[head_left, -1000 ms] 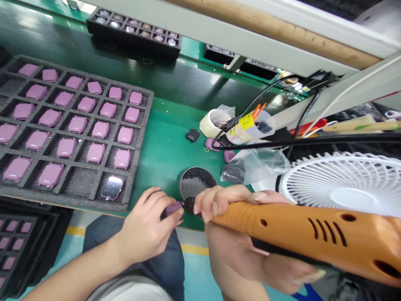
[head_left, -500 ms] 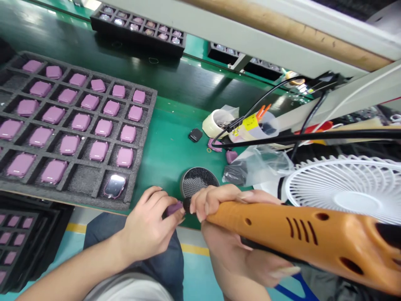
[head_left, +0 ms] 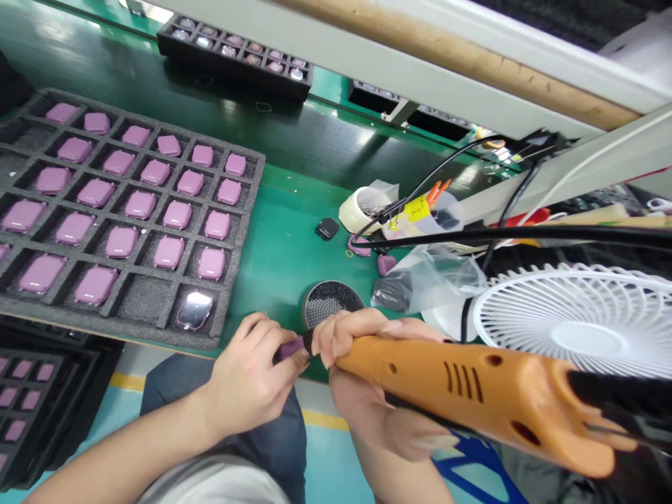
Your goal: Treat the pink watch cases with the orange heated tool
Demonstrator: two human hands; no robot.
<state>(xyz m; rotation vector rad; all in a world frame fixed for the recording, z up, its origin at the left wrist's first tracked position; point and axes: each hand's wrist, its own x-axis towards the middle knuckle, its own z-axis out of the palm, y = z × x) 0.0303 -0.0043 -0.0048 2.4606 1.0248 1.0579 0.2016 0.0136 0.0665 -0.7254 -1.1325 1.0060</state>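
Green anti-static workbench mat (head_left: 278, 294), seen from above, with its near edge running just under my grip. Left of the grip lies a large dark-grey foam tray (head_left: 137, 297) holding rows of rounded-square pink device cases (head_left: 169, 252). Its right wall leaves a narrow strip of bare green mat beside my left hand. A silver-faced device (head_left: 194, 310) sits in the tray's corner cell, nearest the grip.

Beyond the grip, a round black mesh dish (head_left: 330, 304) lies just past my right knuckles, with little room between them. Farther out are a cream tape roll (head_left: 360, 213) and a small black part (head_left: 327, 228). A clear plastic bag (head_left: 430, 280) lies to the right of the dish, and a white plastic desk fan (head_left: 577, 329) stands close behind the tool, closing off the right side.

In the grip: my left hand (head_left: 246, 378) is clenched around a small purple case (head_left: 290, 348). My right hand (head_left: 353, 334) is wrapped around a thick orange electric screwdriver (head_left: 462, 392). The screwdriver's black nose (head_left: 307, 341) meets the end of the case, and my fingers partly hide the contact.
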